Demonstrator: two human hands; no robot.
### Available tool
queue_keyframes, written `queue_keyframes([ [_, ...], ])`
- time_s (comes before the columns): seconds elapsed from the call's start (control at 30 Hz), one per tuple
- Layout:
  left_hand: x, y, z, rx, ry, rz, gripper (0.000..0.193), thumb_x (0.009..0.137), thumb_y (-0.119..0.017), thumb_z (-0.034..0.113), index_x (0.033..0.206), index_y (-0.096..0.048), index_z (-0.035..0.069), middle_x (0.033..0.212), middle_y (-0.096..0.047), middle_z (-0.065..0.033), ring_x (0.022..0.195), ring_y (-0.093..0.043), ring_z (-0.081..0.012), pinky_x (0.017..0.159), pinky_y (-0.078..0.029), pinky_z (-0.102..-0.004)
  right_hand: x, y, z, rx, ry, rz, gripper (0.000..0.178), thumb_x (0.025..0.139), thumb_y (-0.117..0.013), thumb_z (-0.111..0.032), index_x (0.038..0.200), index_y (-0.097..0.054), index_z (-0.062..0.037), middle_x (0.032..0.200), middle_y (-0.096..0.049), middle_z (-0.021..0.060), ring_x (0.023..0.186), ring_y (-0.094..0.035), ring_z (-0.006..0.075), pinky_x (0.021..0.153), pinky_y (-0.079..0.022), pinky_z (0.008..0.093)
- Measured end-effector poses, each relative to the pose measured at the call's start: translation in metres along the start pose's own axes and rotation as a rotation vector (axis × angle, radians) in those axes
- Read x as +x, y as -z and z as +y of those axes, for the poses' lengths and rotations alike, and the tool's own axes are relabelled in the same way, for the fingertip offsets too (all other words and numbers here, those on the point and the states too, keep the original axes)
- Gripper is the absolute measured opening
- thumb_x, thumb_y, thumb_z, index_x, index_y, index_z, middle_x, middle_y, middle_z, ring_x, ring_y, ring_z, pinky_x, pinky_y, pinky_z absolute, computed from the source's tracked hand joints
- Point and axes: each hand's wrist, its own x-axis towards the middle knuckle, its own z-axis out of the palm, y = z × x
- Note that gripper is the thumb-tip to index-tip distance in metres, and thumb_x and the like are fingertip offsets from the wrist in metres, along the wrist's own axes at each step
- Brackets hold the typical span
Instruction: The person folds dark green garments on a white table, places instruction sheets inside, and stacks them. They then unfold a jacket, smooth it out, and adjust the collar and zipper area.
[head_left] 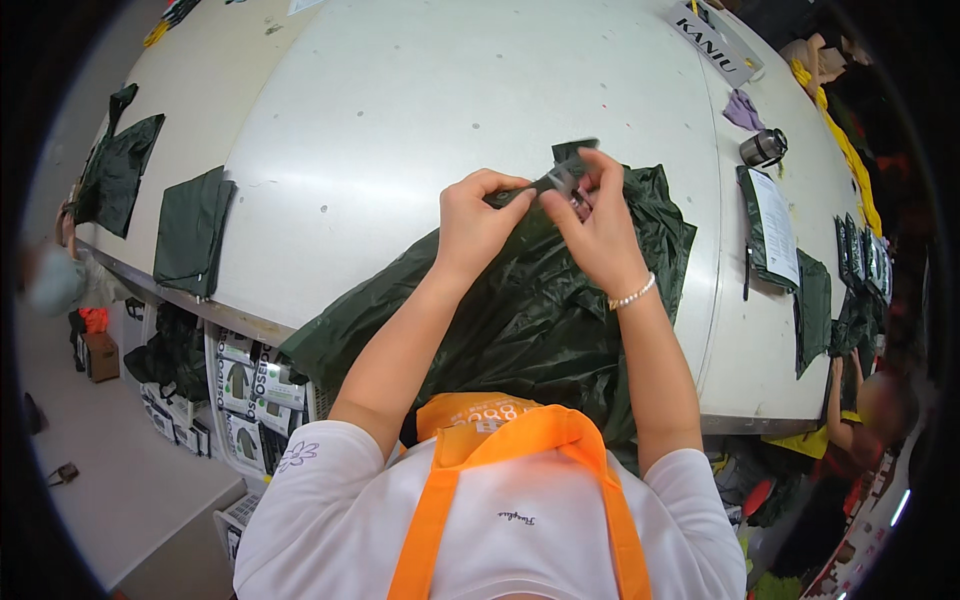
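A dark green garment of thin, shiny fabric lies crumpled over the table edge and spreads down to my lap. My left hand pinches its upper edge between thumb and fingers. Close beside it, my right hand curls around a small shiny thing against the fabric, smeared by motion, so its kind does not show. A dark flap of the fabric sticks out beyond my right fingertips.
Folded dark green pieces lie at the left and right. At the right are a paper sheet, a metal flask, a purple cloth and a grey box. Packaged garments fill a crate below. Other people work at both sides.
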Motion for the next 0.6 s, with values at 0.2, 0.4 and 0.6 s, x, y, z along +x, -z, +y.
queue_keyframes([
  [0.2, -0.004, -0.005, 0.003, 0.006, -0.051, 0.029, 0.013, 0.070, -0.073, 0.007, 0.081, -0.069, 0.000, 0.076, -0.067, -0.0086, 0.065, -0.061, -0.0128, 0.058, -0.046, -0.0235, -0.025, 0.006, -0.003, -0.332, 0.142, 0.107, 0.023, 0.087, -0.061, -0.020, 0.099, -0.051, -0.0027, 0.088, -0.055, 0.0127, 0.076, -0.059, 0.0286, 0.062, -0.048, 0.0347],
  [0.4, -0.012, -0.012, 0.008, 0.157, -0.312, 0.070, 0.010, 0.069, -0.072, 0.001, 0.078, -0.068, 0.000, 0.072, -0.064, -0.0062, 0.062, -0.060, -0.0127, 0.057, -0.046, -0.0225, -0.030, 0.006, -0.011, -0.598, 0.249, 0.153, 0.022, 0.084, -0.063, -0.023, 0.090, -0.052, -0.0053, 0.080, -0.054, 0.0067, 0.067, -0.060, 0.0237, 0.053, -0.049, 0.0317],
  [0.6, -0.020, -0.019, 0.012, 0.252, -0.424, 0.128, 0.011, 0.066, -0.073, 0.001, 0.074, -0.066, 0.001, 0.070, -0.064, -0.0064, 0.060, -0.061, -0.0151, 0.053, -0.046, -0.0240, -0.034, 0.011, -0.018, -0.781, 0.295, 0.142, 0.022, 0.084, -0.063, -0.024, 0.085, -0.050, -0.0062, 0.074, -0.051, 0.0064, 0.062, -0.059, 0.0222, 0.051, -0.048, 0.0311],
])
